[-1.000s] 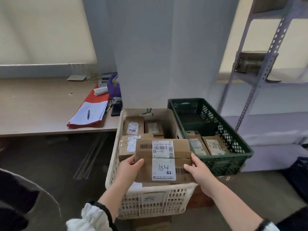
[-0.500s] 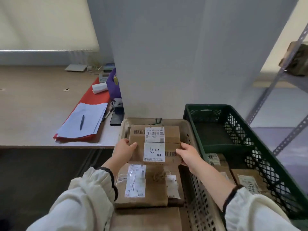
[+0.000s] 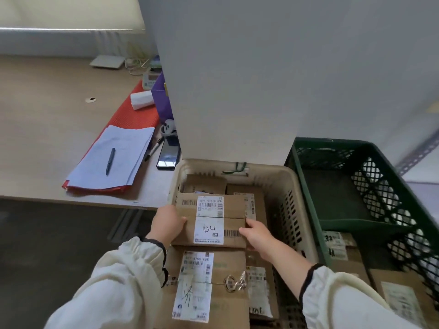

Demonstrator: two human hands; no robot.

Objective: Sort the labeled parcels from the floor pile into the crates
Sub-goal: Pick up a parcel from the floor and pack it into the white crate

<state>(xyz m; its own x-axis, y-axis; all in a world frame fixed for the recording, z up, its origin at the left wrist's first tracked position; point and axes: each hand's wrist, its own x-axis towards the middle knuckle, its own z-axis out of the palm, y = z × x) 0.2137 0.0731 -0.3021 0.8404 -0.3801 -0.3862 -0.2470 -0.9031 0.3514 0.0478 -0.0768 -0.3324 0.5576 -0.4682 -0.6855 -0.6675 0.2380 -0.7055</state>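
Note:
A brown cardboard parcel with a white label marked "A34" lies inside the beige crate, on top of other parcels. My left hand grips its left side and my right hand grips its right side. In front of it, nearer to me, lies another labeled parcel tied with string. Several more parcels fill the beige crate. The green crate stands to the right and holds a few labeled parcels at its near end.
A wooden desk on the left carries a red folder with papers and a pen, a phone and a purple bag. A white pillar rises behind the crates. Dark floor lies under the desk.
Both hands have carried the A34 parcel from the near end of the beige crate to its far half and lowered it onto the parcels there. My view has moved closer.

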